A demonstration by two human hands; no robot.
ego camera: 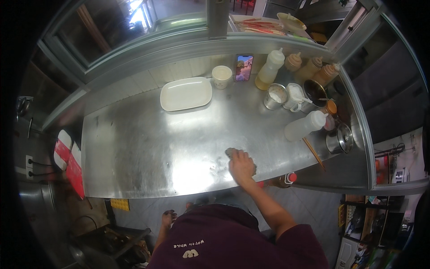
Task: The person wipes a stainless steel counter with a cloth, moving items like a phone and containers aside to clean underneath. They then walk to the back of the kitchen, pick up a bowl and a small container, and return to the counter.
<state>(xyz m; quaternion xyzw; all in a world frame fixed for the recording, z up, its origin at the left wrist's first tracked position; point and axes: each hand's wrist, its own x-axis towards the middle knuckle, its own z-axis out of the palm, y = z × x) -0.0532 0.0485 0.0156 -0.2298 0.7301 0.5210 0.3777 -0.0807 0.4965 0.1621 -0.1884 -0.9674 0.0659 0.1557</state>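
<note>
My right hand (242, 165) presses down on a grey cloth (230, 152) that lies on the stainless-steel counter (134, 144). Only the cloth's edges show past my fingers and palm. Below the counter's front edge, my left hand (168, 218) hangs beside my body with loosely curled fingers and nothing visible in it. A clear squeeze bottle (304, 126) stands to the right of the cloth. Beside it, a pair of wooden chopsticks (314, 154) reaches over the front edge. A white rectangular dish (186, 94) rests at the back of the counter.
A paper cup (221, 77) and a propped phone (244, 68) stand along the back wall. More squeeze bottles (269, 70), a metal cup (275, 97), a lidded steel pot (340, 138) and a dark sauce pot (314, 93) crowd the right end. A red-capped bottle (287, 180) stands below the edge.
</note>
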